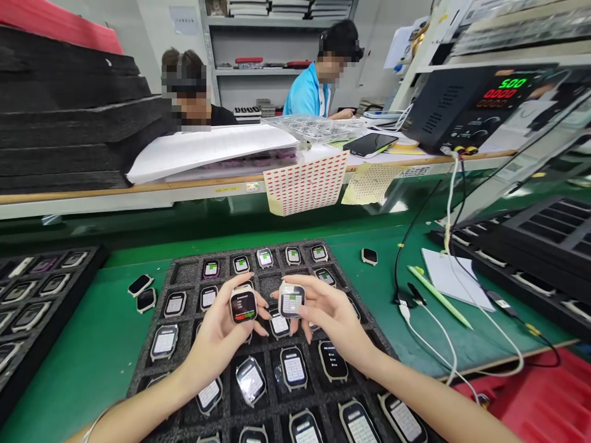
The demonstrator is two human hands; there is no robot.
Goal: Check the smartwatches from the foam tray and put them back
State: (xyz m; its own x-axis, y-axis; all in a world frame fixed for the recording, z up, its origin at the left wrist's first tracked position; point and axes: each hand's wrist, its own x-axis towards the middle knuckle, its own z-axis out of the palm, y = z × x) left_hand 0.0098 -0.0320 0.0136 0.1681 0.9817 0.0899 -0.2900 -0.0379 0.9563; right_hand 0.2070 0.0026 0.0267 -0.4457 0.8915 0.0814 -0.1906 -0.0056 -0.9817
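Note:
My left hand [226,314] is closed round a smartwatch without a strap [243,306]; its lit dark screen shows text and a red and green strip. In my right hand [330,311] sits a second strapless smartwatch [292,300] with a pale grid and a green patch, my thumb at its lower right. Both are held side by side above a grey foam tray [272,406]. Many watch cases lie in its compartments, most with lit screens, such as one watch [293,368] below my right hand. My hands hide some compartments.
Two loose watches [146,299] lie left of the tray and another [369,256] beyond its right corner. More trays [41,295] stand at the left. Cables [429,307], a green pen [441,298] and a power supply [480,111] are on the right. Two people [307,92] sit behind the shelf.

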